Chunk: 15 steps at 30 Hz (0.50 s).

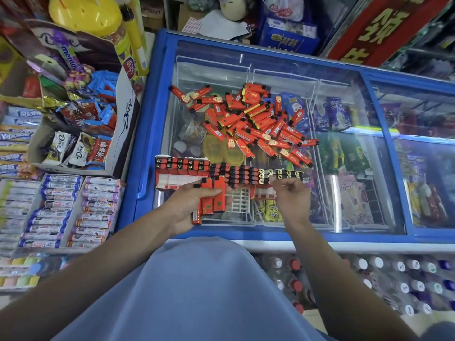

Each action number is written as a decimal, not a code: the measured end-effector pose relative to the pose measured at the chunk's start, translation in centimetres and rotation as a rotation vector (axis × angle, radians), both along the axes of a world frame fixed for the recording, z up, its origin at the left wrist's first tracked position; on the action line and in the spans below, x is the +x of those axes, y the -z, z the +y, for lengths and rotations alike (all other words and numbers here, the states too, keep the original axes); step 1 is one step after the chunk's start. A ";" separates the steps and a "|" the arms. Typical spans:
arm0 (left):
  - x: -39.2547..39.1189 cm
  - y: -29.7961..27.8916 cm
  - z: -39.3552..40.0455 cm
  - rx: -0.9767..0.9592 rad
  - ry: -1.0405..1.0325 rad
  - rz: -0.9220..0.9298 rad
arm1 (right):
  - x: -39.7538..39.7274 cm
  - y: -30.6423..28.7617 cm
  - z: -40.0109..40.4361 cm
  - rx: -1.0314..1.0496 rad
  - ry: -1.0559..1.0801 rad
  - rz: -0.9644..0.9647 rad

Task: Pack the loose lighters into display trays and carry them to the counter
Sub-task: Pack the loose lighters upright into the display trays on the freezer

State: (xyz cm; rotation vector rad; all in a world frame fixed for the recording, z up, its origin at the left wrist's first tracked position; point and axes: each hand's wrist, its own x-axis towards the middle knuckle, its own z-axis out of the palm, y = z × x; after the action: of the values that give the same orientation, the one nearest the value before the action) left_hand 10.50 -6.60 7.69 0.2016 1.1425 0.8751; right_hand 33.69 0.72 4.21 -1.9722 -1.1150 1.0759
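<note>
Blue-grey shirt (197, 291) — plain, forearms bare.

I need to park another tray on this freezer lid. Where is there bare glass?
Bare glass lies beyond the loose lighter pile, toward the lid's far blue frame, and on the right pane. The near left edge is crowded: trays, left hand gripping lighters, right hand.

Trays and a lighter heap crowding the glass ahead of the grip

The left hand (194, 205) is gripping a fan of lighters (211, 198); the trays (182, 171) are standing just beyond it, blocking the way forward. Farther off, the pile (256, 124) is covering the mid lid. Bare glass (344, 205) is lying open to the right of the right hand (291, 195). To the left, the candy box (123, 134) is walling off the freezer edge.
</note>
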 end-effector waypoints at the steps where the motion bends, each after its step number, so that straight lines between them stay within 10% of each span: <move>1: -0.1 -0.1 -0.1 0.002 0.008 -0.011 | -0.5 -0.7 -0.4 0.018 -0.074 0.000; 7: 0.1 0.3 -0.3 -0.013 0.122 0.181 | -4.6 -4.1 -2.1 -0.189 -0.582 0.161; 15: 0.1 0.9 0.0 -0.015 0.045 0.187 | -4.5 -4.4 -1.3 -0.274 -0.494 0.248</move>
State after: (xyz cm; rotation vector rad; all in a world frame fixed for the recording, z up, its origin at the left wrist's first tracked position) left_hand 10.59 -6.64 6.83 0.3009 1.3129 0.8207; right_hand 29.14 -0.56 8.61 -1.7295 -1.4117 1.7604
